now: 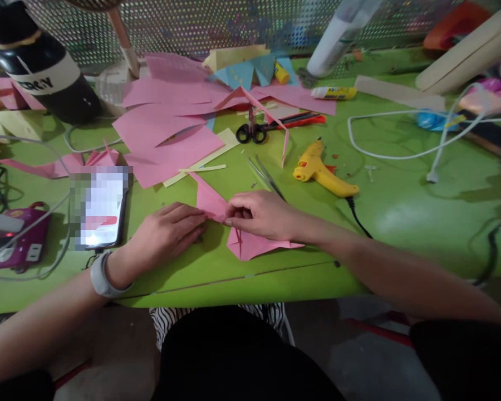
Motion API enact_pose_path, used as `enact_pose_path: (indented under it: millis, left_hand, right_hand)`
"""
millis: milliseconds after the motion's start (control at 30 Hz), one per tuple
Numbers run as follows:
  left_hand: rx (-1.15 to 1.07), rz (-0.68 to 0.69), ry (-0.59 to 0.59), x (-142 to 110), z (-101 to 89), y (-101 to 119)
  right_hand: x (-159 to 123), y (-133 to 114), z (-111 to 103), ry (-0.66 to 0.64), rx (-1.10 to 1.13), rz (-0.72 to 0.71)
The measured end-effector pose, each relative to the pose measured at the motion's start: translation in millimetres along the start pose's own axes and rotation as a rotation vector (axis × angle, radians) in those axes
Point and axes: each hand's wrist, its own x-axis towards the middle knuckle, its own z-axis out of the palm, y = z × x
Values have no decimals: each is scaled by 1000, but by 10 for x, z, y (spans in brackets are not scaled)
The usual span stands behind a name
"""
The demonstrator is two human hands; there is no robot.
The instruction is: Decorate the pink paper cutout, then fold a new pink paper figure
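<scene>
A folded pink paper (211,199) lies on the green table between my two hands, its narrow point directed away from me. My left hand (167,227) is at its left edge, fingers together and fingertips closed on the paper. From the right, my right hand (261,214) pinches the paper between thumb and bent fingers. Under and below the right hand is a pink folded piece (247,246) with creases and a thin tip to the right; whether it joins the other part is hidden. Tweezers (267,175) lie just beyond my right hand.
A yellow glue gun (323,172) lies right of the tweezers. Black-handled scissors (251,132) rest near pink sheets (175,150). A phone (102,209) stands left of my left hand. Glue sticks (334,93), a white cable (392,156) and a dark bottle (45,67) are farther back.
</scene>
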Motion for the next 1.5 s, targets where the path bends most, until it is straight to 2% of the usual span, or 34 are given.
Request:
enact_pose_path:
  millis: [233,467,667,733,867,933,1167,1300,1400,1500]
  left_hand:
    - [48,19,26,26,20,-8]
    - [35,2,-11,29,7,-10]
    - [-32,-18,-30,10,-28,-15]
    - [-20,-53,20,7,-53,-14]
    - [-18,-193,199,-1,-96,-42]
    - [-38,-222,230,1,-97,-50]
    - [-124,-123,19,60,27,28]
    - [-33,-81,-1,68,84,42]
    - [41,-59,-4,75,87,57]
    - [105,-22,-7,95,79,76]
  right_hand:
    - [22,-45,12,3,63,50]
    - [19,-52,30,31,80,95]
    - [-6,-77,47,30,87,39]
    - [-19,-59,44,39,75,-14]
    - [-32,-1,32,36,95,-75]
    - [-31,16,36,29,105,-86]
    - [-23,-8,98,70,101,-100]
    - [-17,-7,46,122,158,-129]
    - [-5,13,-19,193,220,-62]
    - [13,33,-49,206,219,0]
